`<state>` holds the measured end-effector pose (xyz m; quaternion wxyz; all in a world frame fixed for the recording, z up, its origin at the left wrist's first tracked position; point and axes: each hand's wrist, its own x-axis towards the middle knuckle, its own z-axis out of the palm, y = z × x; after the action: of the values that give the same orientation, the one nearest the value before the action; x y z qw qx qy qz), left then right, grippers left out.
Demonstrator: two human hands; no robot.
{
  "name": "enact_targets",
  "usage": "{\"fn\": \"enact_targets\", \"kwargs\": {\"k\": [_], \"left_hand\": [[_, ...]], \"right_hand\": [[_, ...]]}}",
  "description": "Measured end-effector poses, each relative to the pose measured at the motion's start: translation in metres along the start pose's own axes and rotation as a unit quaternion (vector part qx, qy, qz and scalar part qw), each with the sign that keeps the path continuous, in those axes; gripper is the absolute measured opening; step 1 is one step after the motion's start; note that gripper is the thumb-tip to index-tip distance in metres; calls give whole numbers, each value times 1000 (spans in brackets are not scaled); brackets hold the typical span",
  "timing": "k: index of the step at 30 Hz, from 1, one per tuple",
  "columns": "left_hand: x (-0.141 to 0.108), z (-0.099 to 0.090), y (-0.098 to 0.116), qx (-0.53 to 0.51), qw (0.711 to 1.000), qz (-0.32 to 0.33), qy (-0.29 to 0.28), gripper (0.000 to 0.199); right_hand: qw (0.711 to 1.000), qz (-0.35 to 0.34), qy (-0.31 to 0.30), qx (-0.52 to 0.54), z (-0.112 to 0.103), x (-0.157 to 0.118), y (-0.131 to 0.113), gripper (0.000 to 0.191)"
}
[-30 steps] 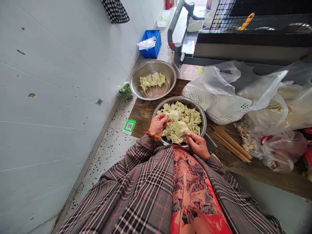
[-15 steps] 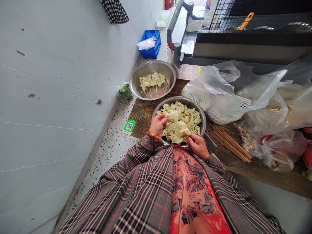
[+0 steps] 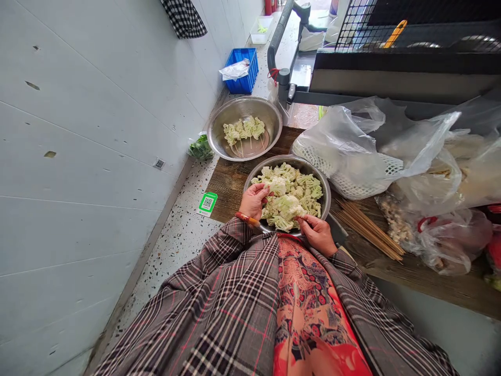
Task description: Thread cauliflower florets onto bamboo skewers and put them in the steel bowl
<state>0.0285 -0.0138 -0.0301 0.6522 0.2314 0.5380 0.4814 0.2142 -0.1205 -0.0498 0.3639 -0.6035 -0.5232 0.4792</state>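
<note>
A steel bowl (image 3: 327, 201) full of cauliflower florets (image 3: 311, 184) stands close in front of my body. Over its left side my left hand (image 3: 252, 201) pinches a pale floret (image 3: 276, 185). My right hand (image 3: 318, 233), at the bowl's near right rim, has its fingertips closed on another cauliflower piece (image 3: 291, 207). Farther back, a wider steel bowl (image 3: 215, 121) holds cauliflower (image 3: 245, 129) on thin sticks. A bundle of wooden skewers (image 3: 368, 230) lies right of the near bowl.
Plastic bags (image 3: 352, 146) crowd the right side of the wooden board (image 3: 230, 183). Behind are a blue basket (image 3: 246, 81) and a dark metal frame (image 3: 279, 47). Bagged greens (image 3: 201, 148) and a green code card (image 3: 207, 203) lie on the left, beside the white wall (image 3: 78, 130).
</note>
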Motion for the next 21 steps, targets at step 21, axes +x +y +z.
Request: {"fn": "enact_targets", "kwargs": {"k": [21], "left_hand": [[-1, -5, 9, 86, 992, -63, -73, 41]], "right_hand": [[999, -26, 12, -27, -3, 1, 3, 35]]}}
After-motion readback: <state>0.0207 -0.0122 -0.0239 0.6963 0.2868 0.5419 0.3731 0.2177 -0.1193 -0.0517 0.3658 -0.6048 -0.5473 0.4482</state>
